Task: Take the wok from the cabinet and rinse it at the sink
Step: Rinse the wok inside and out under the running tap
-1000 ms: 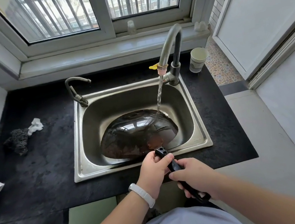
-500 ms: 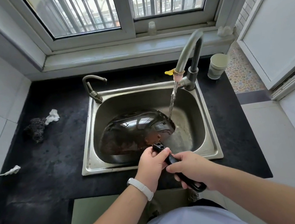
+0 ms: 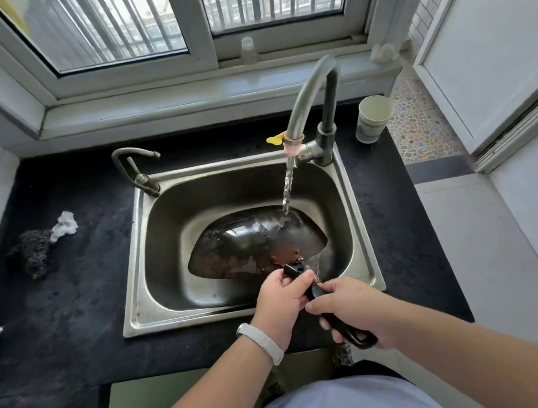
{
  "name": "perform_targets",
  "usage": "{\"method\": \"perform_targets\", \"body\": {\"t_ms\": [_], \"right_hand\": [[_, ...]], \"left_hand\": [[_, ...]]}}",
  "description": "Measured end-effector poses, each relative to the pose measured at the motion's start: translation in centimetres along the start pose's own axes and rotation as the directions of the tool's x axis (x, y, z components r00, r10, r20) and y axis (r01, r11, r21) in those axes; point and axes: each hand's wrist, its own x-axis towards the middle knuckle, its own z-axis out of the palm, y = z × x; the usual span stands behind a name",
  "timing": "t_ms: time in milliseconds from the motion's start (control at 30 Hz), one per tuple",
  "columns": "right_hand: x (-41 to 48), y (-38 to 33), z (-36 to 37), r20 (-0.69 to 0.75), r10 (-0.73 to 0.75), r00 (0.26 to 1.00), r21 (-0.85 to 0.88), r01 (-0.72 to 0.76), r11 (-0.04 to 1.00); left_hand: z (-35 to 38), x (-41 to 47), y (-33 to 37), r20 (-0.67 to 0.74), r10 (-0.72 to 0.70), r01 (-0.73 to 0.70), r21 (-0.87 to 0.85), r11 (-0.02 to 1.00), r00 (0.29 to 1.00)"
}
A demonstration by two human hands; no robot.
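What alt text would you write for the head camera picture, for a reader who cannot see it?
A left hand and a right hand grip the black handle of a dark wok in a steel sink, while water from the tall tap runs onto it. A paper cup stands beside the tap.

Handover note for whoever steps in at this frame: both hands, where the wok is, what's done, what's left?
Hands: the left hand grips the wok handle near the pan; the right hand grips its outer end.
Things: the wok sits in the sink, and water from the faucet hits its upper right part.
Done: wok out of the cabinet, rinsing started.
Left: probably turn the wok so water reaches the rest.
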Motion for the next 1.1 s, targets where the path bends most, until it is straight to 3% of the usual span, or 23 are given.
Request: {"method": "perform_targets", "body": {"t_ms": [633,967,1100], "right_hand": [[-2.2,3.1,0.0,-0.057,0.029,0.998,0.228,-0.016,0.974],[-3.4,4.9,2.8,-0.182,-0.114,0.977,-0.064,0.104,0.993],[-3.7,5.4,3.7,-0.2,-0.147,0.969,-0.097,0.129,0.987]], "left_hand": [[1.0,-0.6,-1.7,0.105,0.024,-0.045,0.198,0.979,0.994],[-1.0,-2.1,-2.7,0.205,0.122,-0.184,0.32,0.929,0.971],[-1.8,-2.7,-3.1,0.236,0.158,-0.234,0.34,0.911,0.959]]}}
